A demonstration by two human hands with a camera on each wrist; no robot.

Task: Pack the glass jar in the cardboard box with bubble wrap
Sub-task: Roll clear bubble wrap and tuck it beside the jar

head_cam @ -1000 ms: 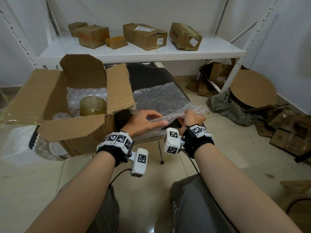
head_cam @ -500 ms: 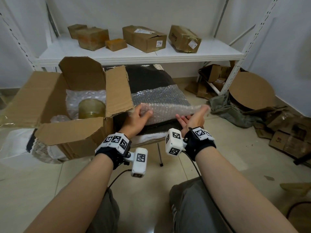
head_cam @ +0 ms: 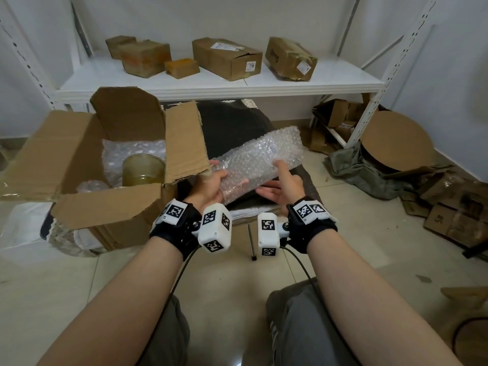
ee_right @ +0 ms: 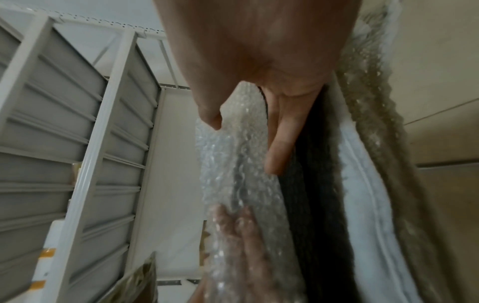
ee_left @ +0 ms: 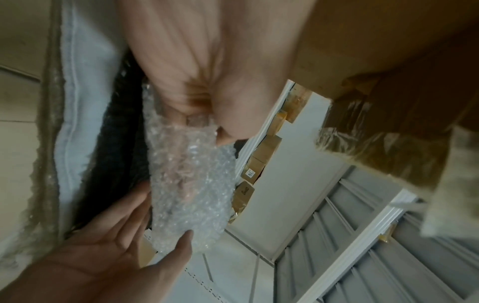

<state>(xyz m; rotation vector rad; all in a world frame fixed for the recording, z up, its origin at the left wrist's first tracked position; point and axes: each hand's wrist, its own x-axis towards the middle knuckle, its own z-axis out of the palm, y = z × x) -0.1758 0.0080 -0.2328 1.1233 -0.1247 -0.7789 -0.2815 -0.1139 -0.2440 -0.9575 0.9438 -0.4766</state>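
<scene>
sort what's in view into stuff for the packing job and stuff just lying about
For the job: glass jar, cardboard box it stands in, bubble wrap gripped by the left hand, right hand touching it.

Lying about: boxes on the shelf, round cardboard disc, green cloth, flattened cartons.

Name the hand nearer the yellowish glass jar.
Left. The left hand is just beyond the brown cardboard flap right of the yellowish glass jar; the right hand is farther right.

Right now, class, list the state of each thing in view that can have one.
cardboard box: open, flaps spread.
glass jar: upright in the box.
bubble wrap: rolled up, held.
left grip: grips one end.
right grip: fingers straight, under the wrap.
</scene>
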